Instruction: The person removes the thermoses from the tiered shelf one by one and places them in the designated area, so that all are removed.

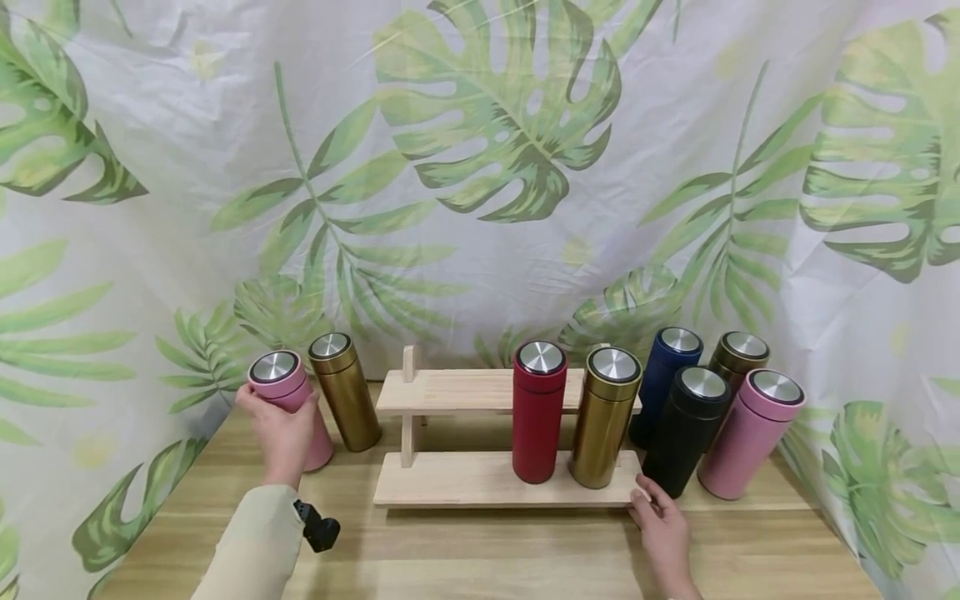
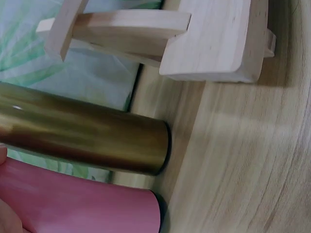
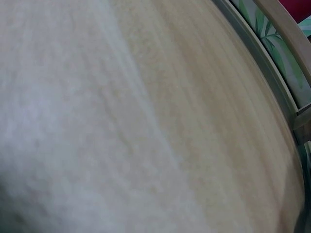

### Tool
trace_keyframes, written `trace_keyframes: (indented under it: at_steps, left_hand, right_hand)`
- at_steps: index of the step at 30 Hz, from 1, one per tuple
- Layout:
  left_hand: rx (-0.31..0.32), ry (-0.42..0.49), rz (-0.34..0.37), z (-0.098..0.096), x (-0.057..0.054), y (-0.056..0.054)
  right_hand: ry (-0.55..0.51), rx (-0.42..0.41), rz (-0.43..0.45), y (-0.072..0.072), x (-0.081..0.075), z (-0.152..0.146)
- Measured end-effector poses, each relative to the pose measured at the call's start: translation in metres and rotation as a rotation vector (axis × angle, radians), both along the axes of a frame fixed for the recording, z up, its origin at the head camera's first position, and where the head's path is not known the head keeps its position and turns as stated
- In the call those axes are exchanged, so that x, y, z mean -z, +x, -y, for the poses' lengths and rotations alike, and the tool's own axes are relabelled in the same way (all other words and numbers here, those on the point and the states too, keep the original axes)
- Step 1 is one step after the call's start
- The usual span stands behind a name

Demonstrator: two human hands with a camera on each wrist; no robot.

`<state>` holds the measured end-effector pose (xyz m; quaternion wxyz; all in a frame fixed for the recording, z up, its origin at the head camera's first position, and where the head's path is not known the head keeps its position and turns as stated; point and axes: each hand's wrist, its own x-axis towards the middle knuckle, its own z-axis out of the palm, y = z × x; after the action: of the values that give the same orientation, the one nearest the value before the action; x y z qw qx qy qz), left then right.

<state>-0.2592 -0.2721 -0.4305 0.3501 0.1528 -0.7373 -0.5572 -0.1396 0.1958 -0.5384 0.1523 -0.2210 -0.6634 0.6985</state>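
Cream cloth comes nearest on my screen: the sleeve [image 1: 251,542] of the left arm, reaching forward over the wood-grain tabletop [image 1: 465,554], with a black wrist camera [image 1: 321,531] at its cuff. Across from it the right hand [image 1: 663,533] lies low, fingertips at the right end of the stand's lower board [image 1: 450,483]; whether they pinch the wood or merely touch it, I cannot tell. I'd treat that hand as a light brace, since a shove might rock the red bottle [image 1: 538,429] and the right gold bottle [image 1: 600,442] standing on the board. The black bottle [image 1: 686,429] and right pink bottle [image 1: 752,442] stand near those fingers.

Farther in, the left hand [image 1: 281,429] is clamped round the upper part of the left pink bottle [image 2: 92,201], thumb on its right side, wrist nearly in line with the forearm. This bottle is left of the stand, just beside the left gold bottle [image 1: 348,404]; any shift, I judge, should begin straight up and upright, so the two don't knock.

Behind come the upper board [image 1: 465,392], the blue bottle [image 1: 658,379] and bronze bottle [image 1: 729,365], then the leaf-print curtain [image 1: 510,150].
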Motion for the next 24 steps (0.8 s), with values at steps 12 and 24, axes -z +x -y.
trace_keyframes:
  at_steps: [12, 24]
  left_hand:
    - [-0.013, 0.026, 0.013, 0.008, 0.008, -0.012]
    - [-0.035, 0.019, 0.071, 0.012, 0.004, -0.015]
  right_hand:
    - [-0.001, 0.011, -0.001, -0.001, 0.0, -0.001]
    - [-0.001, -0.027, 0.026, -0.002, 0.001, -0.001]
